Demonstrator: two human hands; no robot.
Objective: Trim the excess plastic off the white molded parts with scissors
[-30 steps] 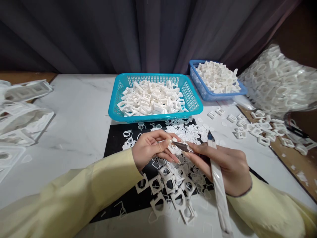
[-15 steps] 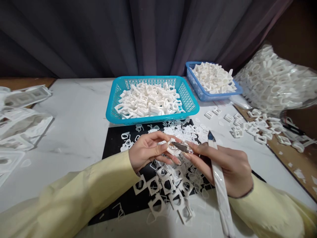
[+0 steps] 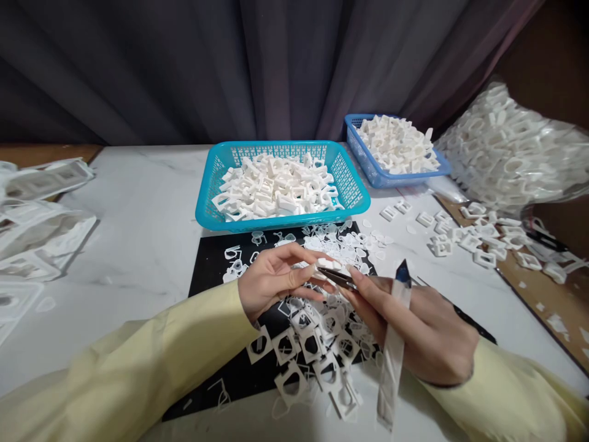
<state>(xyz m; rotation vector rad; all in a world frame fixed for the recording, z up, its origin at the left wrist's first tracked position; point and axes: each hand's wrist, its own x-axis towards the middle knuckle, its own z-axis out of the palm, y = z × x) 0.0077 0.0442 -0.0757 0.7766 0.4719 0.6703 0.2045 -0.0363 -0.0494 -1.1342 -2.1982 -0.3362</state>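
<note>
My left hand (image 3: pixel 276 279) pinches a small white plastic piece (image 3: pixel 332 264) between thumb and fingers, above a black mat (image 3: pixel 207 258). My right hand (image 3: pixel 414 322) is closed on dark metal tweezers (image 3: pixel 338 278), whose pointed tips touch or lie right beside that piece. The same hand also carries a flat, white-wrapped bar (image 3: pixel 391 374) with a slanted dark-blue end, lying across its fingers. Below the hands lie several white square frames with round holes (image 3: pixel 292 380) and thin white scraps (image 3: pixel 334 242). Fingers partly hide the held piece.
Behind the mat stands a turquoise basket (image 3: pixel 283 222) of white parts, with a blue basket (image 3: pixel 396 179) of more parts to its right. A clear bag of parts (image 3: pixel 515 147) and loose pieces (image 3: pixel 485 230) lie at the right. Larger white frames (image 3: pixel 41 239) lie left.
My right hand has turned, so the wrapped bar now slants the other way and its blue end has shifted right. The tweezers and the held plastic piece have tilted slightly.
</note>
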